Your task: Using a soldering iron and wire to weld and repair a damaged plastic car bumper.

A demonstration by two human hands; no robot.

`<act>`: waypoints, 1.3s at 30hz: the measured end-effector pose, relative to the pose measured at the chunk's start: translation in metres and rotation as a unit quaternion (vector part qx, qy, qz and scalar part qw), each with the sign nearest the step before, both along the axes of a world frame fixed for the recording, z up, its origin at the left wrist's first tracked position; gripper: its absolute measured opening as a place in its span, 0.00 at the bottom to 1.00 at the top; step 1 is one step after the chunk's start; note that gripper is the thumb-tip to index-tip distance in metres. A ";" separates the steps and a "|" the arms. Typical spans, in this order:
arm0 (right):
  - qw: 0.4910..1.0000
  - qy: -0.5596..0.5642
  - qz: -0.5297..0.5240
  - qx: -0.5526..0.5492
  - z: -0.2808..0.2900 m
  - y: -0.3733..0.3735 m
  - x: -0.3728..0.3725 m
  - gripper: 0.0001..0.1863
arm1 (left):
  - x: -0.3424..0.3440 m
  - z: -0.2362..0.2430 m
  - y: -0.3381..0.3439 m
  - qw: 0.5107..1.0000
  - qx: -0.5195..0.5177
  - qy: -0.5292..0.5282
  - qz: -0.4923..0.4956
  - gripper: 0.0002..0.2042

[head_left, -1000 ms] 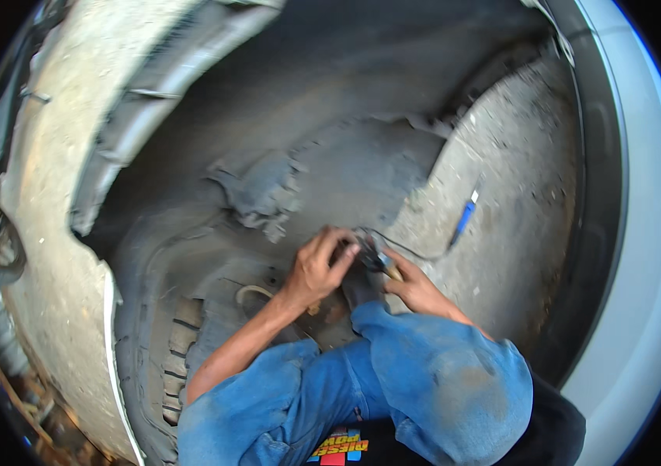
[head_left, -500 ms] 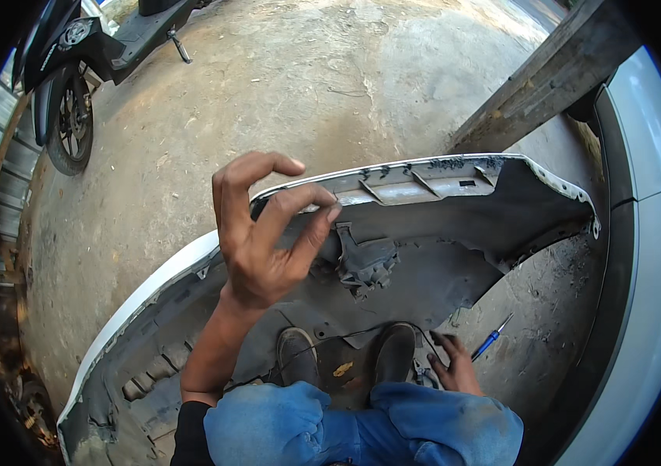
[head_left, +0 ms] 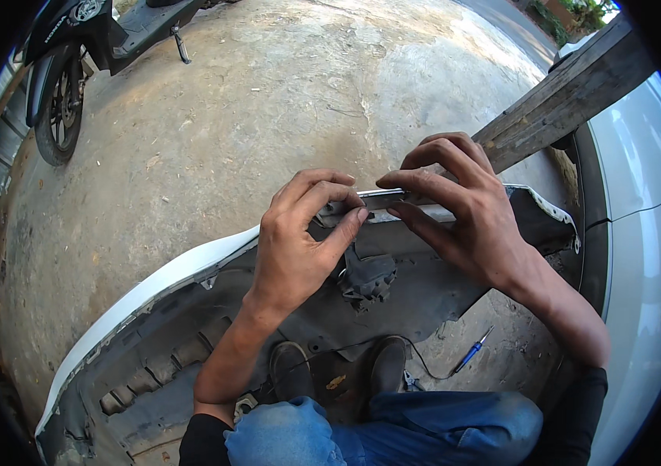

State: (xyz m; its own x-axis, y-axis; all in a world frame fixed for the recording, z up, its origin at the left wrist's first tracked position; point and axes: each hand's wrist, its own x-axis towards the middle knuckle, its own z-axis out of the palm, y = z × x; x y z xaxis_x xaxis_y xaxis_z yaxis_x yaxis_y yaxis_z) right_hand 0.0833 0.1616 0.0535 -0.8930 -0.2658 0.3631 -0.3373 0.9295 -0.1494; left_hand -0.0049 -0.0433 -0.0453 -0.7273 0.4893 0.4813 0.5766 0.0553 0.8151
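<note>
A car bumper (head_left: 424, 279), white outside and dark grey inside, lies in front of me with its hollow side toward me. At its upper rim, my left hand (head_left: 295, 241) is closed, thumb and index finger pinched together; anything between the tips is too small to make out. Just to the right, my right hand (head_left: 474, 206) brackets the same rim, index finger on top and thumb against the inner face. A dark lamp-like housing (head_left: 369, 279) sits inside the bumper below the hands.
A blue-handled soldering iron (head_left: 470, 356) with a black cable lies on the concrete at right. Metal pliers-like jaws (head_left: 411, 381) show by my right shoe (head_left: 387, 365). A wooden post (head_left: 571, 93) and pale car (head_left: 641, 233) stand right; a scooter (head_left: 59, 93) stands far left.
My right hand has come up from the ground near the soldering iron to the bumper rim. My left hand has moved right and lower onto the rim, still pinched. The view has shifted slightly.
</note>
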 end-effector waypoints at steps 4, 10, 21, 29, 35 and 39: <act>0.999 -0.036 0.007 -0.023 -0.005 -0.002 -0.010 0.14 | -0.001 0.007 0.001 1.000 -0.004 -0.021 -0.009 0.07; 1.000 -0.011 0.018 -0.012 -0.017 -0.005 -0.021 0.13 | -0.002 0.007 0.001 0.999 0.007 -0.041 -0.019 0.06; 1.000 -0.014 0.009 -0.015 -0.019 -0.011 -0.020 0.10 | 0.002 0.007 -0.003 0.982 0.051 -0.182 -0.008 0.11; 0.999 -0.004 0.007 -0.040 -0.023 -0.008 -0.020 0.09 | -0.006 0.010 -0.002 0.988 -0.091 -0.124 -0.021 0.16; 0.999 -0.019 0.037 -0.022 -0.013 -0.001 -0.022 0.11 | -0.005 0.020 0.000 0.975 -0.099 -0.199 -0.027 0.15; 0.997 -0.049 0.064 0.002 -0.005 0.001 -0.024 0.09 | -0.006 0.017 0.000 0.979 -0.093 -0.180 -0.018 0.14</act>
State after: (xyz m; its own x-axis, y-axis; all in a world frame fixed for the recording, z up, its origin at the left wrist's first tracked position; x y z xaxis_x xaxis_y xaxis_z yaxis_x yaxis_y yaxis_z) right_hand 0.0595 0.1631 0.0484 -0.8825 -0.3816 0.2750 -0.4378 0.8802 -0.1833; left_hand -0.0107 -0.0433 -0.0280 -0.8140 0.5727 0.0968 0.2572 0.2061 0.9441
